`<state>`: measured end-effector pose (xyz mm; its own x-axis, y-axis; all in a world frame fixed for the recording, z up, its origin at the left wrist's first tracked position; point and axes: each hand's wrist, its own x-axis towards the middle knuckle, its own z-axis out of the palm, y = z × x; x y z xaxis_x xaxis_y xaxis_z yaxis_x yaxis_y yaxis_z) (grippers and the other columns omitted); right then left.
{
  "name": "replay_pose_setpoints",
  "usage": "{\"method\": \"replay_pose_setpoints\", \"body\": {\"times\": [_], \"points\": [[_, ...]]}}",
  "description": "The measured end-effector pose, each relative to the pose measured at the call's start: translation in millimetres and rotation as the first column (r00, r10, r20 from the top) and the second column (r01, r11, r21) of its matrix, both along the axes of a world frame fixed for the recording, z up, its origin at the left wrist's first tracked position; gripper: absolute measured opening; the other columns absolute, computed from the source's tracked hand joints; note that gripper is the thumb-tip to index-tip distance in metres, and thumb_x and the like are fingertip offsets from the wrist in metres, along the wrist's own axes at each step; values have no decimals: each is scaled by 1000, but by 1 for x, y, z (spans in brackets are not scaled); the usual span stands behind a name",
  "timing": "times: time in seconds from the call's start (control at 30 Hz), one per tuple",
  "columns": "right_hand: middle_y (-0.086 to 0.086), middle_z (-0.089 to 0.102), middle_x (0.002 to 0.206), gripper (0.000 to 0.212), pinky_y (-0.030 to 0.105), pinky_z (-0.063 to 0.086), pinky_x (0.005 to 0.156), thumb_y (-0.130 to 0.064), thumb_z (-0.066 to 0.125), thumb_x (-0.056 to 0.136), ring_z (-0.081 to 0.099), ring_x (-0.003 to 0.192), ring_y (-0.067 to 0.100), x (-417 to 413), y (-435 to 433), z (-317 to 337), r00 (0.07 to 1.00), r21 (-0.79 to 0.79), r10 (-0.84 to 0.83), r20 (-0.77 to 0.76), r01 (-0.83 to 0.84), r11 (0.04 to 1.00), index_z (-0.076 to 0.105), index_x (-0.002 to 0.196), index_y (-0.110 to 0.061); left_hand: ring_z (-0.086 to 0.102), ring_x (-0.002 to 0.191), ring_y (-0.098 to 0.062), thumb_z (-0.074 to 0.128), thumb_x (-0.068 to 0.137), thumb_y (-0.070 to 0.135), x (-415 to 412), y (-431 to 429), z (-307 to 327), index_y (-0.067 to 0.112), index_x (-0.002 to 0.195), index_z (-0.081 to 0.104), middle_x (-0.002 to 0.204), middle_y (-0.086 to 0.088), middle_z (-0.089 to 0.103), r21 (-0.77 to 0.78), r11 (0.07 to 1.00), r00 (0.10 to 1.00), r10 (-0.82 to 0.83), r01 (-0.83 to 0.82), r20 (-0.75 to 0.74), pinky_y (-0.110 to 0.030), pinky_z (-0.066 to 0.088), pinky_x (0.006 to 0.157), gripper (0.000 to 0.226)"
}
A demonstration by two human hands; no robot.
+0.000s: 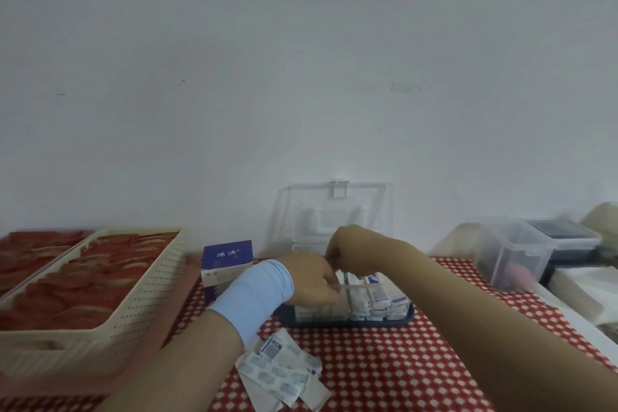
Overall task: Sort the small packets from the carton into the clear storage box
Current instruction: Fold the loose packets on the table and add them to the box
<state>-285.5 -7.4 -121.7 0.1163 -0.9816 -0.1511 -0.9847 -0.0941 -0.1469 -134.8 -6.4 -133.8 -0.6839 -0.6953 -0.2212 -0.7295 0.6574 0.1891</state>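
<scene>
The clear storage box stands mid-table with its lid raised against the wall, and rows of small white-and-blue packets stand upright in its compartments. My left hand, with a light blue wristband, reaches into the box's left side, fingers curled among packets there. My right hand hovers over the box's back, fingertips pinched together; what they pinch is blurred. A purple and white carton stands left of the box. Several loose packets lie in front on the red dotted cloth.
A cream perforated basket full of red items sits at the left on a pink tray. A clear lidded container and stacked white things stand at the right. The red dotted tablecloth stretches toward me.
</scene>
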Motion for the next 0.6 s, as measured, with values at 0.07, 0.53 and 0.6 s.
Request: {"method": "replay_pose_setpoints", "body": {"times": [0.07,0.53,0.6], "points": [[0,76,99,23,23,55,78,-12,61,94,69,81,13,-3,7,14,995,-90,11,100,-2,996,79,105,-18,56,118,-19,54,88,38,10,3,11,28,118,71,134,7,58,-27,1000,996,-13,11,-91,-38,44,105,36],[1,70,117,40,36,56,94,-30,77,84,68,98,18,88,89,-21,997,154,54,52,-62,986,69,121,-17,57,117,-13,69,84,41,110,58,-19,28,132,60,131,9,60,88,976,975,206,-198,-89,-27,46,101,51],[1,65,124,53,35,52,97,-35,78,82,63,108,19,95,93,-34,998,175,30,55,-39,984,63,129,-18,53,122,-15,74,78,45,115,58,-32,31,137,54,137,8,55,97,971,973,224,-218,-56,-35,45,106,64]]}}
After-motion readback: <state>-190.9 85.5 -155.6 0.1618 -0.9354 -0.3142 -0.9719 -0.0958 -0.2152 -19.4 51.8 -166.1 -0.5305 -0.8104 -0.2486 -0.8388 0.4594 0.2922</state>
